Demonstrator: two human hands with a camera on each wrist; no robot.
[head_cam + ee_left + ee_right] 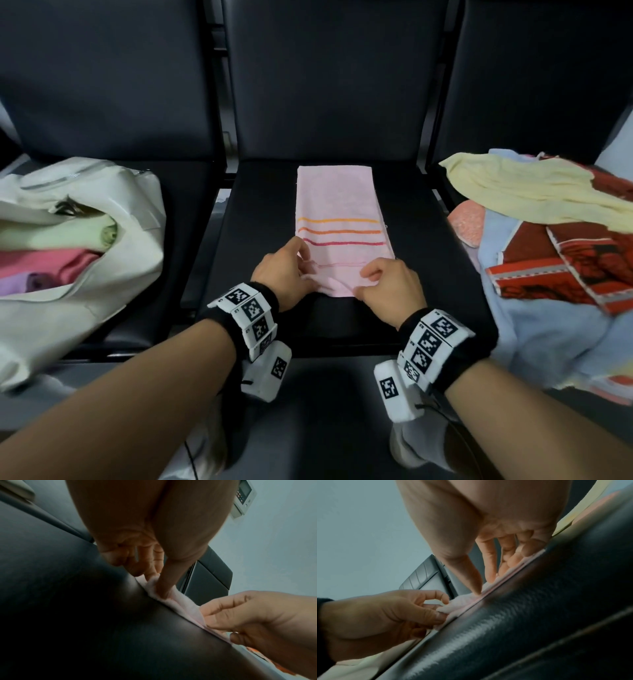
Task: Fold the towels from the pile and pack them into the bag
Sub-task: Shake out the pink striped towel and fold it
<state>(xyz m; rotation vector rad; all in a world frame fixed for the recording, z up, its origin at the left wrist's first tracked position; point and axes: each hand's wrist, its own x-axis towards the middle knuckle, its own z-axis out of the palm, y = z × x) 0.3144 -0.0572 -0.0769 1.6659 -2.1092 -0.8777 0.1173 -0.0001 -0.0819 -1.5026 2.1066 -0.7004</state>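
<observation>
A row of dark padded seats (342, 325) carries everything. On the right seat lies the pile of towels (555, 246) (yellow, blue, red patterned); on the left, the cream bag (113, 260) already holding folded towels. The pink striped towel (337, 209) lies lengthwise on the middle seat. The left hand (286, 270) and right hand (388, 291) each pinch its near edge, fingers curled.
</observation>
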